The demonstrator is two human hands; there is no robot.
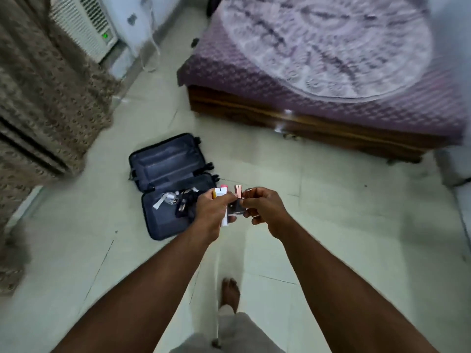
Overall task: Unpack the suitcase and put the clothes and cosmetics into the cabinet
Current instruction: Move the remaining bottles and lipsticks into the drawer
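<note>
Floor: pale tile floor (331,225), thin dark joints; frame motion-blurred.
Suitcase: dark blue suitcase (168,184) lies open flat on the floor, left of centre, both halves up; near half holds small loose items (178,200), too blurred to identify.
Left hand: left hand (212,208) curled around a white tube (221,197) with a yellow edge; a pink cap shows above it.
Right hand: right hand (262,207) pinches a small dark item with a rose-gold top (238,197), touching the left hand's load.
Bed: wooden-framed bed (331,72), purple patterned cover, upper right.
Curtain: brown patterned curtain (43,98), left edge.
Appliance: white louvred unit (86,24), green light, upper left.
Foot: bare foot (230,293) on the floor, near bottom edge.
</note>
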